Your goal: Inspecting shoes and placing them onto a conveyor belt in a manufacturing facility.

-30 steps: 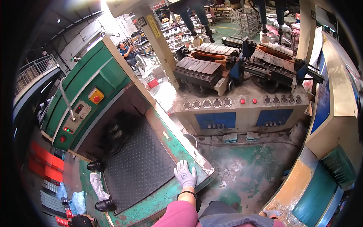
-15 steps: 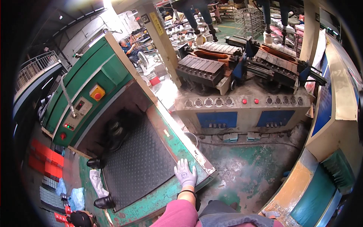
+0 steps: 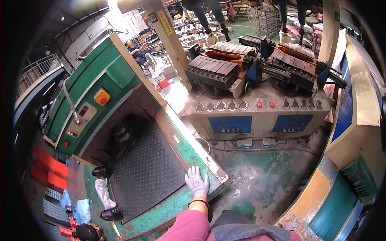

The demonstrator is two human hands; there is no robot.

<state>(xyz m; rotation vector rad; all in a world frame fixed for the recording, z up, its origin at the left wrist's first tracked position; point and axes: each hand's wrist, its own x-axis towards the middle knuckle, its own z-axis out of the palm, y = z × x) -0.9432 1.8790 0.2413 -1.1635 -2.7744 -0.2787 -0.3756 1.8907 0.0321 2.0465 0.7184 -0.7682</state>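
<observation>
My left hand stays on the green ledge, fingers slightly spread, leaving the black shoe untouched; I can't make out the fingers of my right hand.

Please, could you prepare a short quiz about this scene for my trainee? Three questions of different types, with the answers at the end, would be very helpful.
1. What does the pale-grey-gloved left hand rest on?
a) a beige upright pillar
b) the chipped, green-painted ledge
c) a translucent blue plastic bag

2. True or false: the square yellow box with a round red button is mounted on the curved green machine hood.

3. How many small round red buttons sit between the two rows of round, dark-rimmed gauges on the beige machine base?

Key: 1. b; 2. true; 3. two.
</observation>
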